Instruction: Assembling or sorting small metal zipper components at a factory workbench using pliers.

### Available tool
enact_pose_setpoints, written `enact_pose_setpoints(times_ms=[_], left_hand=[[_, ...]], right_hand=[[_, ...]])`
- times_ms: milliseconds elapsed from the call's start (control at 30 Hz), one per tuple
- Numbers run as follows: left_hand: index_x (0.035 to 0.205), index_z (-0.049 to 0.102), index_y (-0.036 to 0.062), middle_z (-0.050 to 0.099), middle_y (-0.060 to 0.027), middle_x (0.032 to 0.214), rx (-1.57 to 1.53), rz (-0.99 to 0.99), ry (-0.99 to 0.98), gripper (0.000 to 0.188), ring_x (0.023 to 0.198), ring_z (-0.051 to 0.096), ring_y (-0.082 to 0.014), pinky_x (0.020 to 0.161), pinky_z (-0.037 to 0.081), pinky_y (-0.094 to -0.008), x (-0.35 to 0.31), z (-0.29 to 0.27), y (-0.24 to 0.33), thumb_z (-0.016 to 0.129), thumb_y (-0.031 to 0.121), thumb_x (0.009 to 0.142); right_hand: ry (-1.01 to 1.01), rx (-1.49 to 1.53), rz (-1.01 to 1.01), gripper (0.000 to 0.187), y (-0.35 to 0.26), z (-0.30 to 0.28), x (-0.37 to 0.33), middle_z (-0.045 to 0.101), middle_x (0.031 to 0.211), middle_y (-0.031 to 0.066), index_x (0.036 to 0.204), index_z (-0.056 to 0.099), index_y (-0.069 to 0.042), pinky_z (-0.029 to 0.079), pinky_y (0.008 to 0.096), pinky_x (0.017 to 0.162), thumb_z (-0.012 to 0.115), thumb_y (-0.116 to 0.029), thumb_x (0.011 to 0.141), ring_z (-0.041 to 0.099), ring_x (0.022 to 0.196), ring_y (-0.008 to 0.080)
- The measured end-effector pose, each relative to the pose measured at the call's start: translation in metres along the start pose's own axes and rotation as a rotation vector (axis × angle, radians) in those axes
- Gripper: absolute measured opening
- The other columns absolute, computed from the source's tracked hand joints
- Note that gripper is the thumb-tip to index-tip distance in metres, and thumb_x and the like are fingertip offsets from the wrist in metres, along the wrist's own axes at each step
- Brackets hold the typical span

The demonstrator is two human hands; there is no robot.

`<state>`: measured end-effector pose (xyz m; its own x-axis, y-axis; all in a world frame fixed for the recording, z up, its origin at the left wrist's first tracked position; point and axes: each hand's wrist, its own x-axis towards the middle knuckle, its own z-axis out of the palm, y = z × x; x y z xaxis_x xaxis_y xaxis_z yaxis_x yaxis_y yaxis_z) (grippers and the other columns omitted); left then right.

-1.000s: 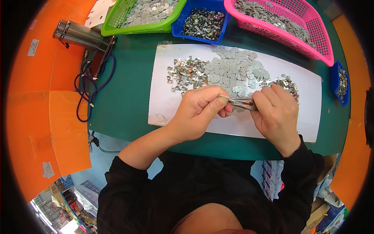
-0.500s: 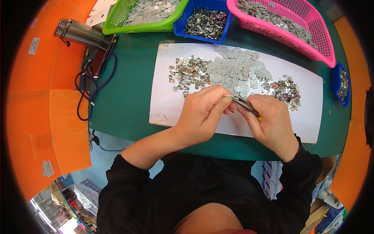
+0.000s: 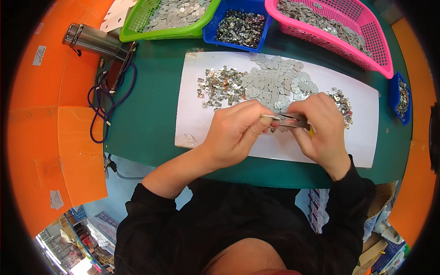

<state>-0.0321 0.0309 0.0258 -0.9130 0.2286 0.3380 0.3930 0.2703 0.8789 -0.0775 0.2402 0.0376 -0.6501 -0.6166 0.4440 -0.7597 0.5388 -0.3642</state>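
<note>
Pliers (image 3: 295,120) at a pale flat piece (image 3: 267,117), over the white board (image 3: 201,133)

One piece seems mid-work; grey plates (image 3: 270,82) lie loose mid-board, small shiny parts (image 3: 222,85) toward its left and right ends. The finished count cannot be told. Above the board's near half, the left hand (image 3: 236,133) pinches the piece, fingers curled; the right hand (image 3: 323,130) wraps the pliers, wrist angled inward.

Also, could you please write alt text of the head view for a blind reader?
A person's left hand pinches a small pale piece near pliers in the right hand, above a white board. Pale flat plates lie between two heaps of small metal parts; beyond stand a green basket, blue tray and pink basket.
</note>
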Motion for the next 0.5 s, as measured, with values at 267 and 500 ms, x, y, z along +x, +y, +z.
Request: enact_pose_setpoints(times_ms=[267,500], left_hand=[[0.084,0.058,0.0006,0.062,-0.0118,0.076,-0.023,-0.123,-0.058,0.021,0.067,0.063,-0.0272,0.061,0.048,-0.0349,-0.005,0.005,-0.004,0.054,0.014,0.099],[0.089,0.064,0.0011,0.064,-0.0098,0.078,-0.033,-0.073,0.033,0.011,0.069,0.062,-0.0252,0.063,0.048,-0.0331,-0.007,0.011,-0.006,0.062,0.011,0.094]], right_hand=[[0.105,0.695,0.374,0.019,-0.016,0.011,-0.004,0.062,0.076,0.0056,0.093,0.071,-0.003,0.043,0.0258,0.062,0.078,-0.007,0.076,0.057,0.067,0.0133],[0.168,0.511,0.259,0.013,-0.021,0.016,-0.008,0.061,0.075,0.0056,0.086,0.067,-0.002,0.042,0.0264,0.062,0.073,0.004,0.076,0.055,0.067,0.0155]])
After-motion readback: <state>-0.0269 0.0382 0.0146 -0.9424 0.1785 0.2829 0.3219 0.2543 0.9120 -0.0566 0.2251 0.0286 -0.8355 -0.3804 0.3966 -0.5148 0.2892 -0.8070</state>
